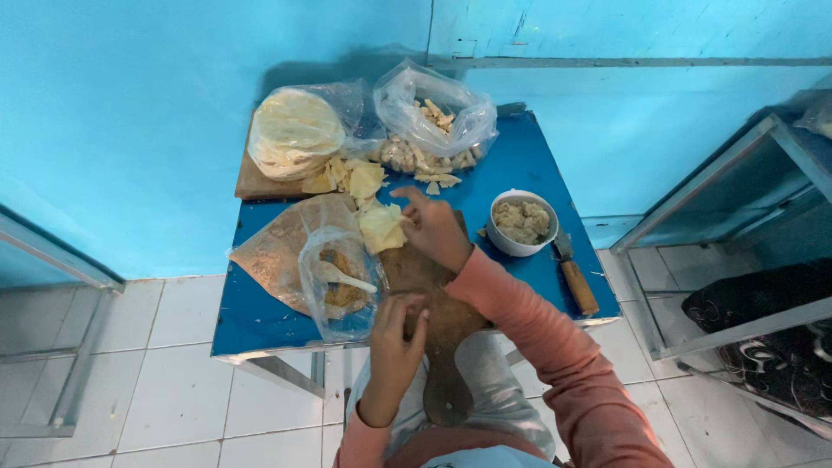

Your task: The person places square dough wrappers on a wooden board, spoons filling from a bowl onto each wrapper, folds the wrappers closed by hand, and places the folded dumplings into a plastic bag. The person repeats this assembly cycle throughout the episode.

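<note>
The head view shows a pale yellow, thin dough wrapper on the far end of a brown wooden paddle-shaped board, whose long axis runs toward the person. The right hand is nearer, its fingers pinching the wrapper. The left hand, fingers loosely curled and holding nothing, rests on the board. A white round bowl of filling stands just right on the blue tabletop.

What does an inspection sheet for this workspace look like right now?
Surface: blue table, crowded.
Job's things: wooden board with a pale wrapper at its far end.
Clutter: bag of round wrappers, bag of pieces, white bowl of filling, knife, bag with spoon.
Hands: right hand on the wrapper; left hand on the board.
Cables: nothing seen.
Surroundings: blue wall, white tiled floor, metal frame.
</note>
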Tool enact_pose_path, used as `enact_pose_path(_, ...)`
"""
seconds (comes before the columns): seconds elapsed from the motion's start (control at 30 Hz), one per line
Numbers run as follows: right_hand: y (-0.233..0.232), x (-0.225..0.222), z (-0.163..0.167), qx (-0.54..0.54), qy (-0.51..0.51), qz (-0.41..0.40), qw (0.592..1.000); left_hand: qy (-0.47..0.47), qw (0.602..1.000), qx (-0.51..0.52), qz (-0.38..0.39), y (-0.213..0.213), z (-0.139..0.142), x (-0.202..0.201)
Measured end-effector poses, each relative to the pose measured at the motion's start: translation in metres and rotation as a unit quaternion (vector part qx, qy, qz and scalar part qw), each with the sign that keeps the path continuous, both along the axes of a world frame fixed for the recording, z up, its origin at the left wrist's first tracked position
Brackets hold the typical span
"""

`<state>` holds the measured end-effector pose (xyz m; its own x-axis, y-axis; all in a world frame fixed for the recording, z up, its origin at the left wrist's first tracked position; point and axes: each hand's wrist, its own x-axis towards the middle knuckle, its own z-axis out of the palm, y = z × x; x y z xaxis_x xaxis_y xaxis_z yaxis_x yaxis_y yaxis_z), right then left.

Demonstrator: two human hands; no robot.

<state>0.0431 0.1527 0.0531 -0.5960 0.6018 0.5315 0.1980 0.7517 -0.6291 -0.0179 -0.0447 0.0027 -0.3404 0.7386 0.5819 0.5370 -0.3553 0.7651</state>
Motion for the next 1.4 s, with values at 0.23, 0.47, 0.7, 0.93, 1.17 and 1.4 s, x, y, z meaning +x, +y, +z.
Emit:
enact_pose_path(0.23, -0.042, 0.057, 0.005, -0.171, 0.088, 0.009, 0.981, -0.283, 0.958, 0.014, -0.050, 0.014, -0.012, -0.004)
enact_pose_path(0.47, -0.109, 0.073, -0.018, -0.139, 0.095, 0.000, 0.986, -0.332, 0.938, -0.020, -0.097, 0.021, -0.034, 0.003)
enact_pose_path(0.7, -0.128, 0.077, -0.033, -0.096, 0.146, -0.032, 0.984, -0.377, 0.919, -0.036, -0.112, 0.015, -0.050, 0.002)
enact_pose_path(0.93, -0.132, 0.075, -0.053, -0.164, 0.184, -0.046, 0.968, -0.330, 0.939, -0.032, -0.089, 0.007, -0.047, 0.003)
enact_pose_path(1.17, -0.122, 0.087, -0.070, -0.230, 0.163, -0.049, 0.958, -0.286, 0.955, -0.061, -0.057, 0.004, -0.034, 0.005)
enact_pose_path(1.4, -0.069, 0.095, -0.059, -0.327, 0.308, -0.049, 0.892, -0.355, 0.931, -0.078, -0.026, 0.009, -0.043, -0.004)
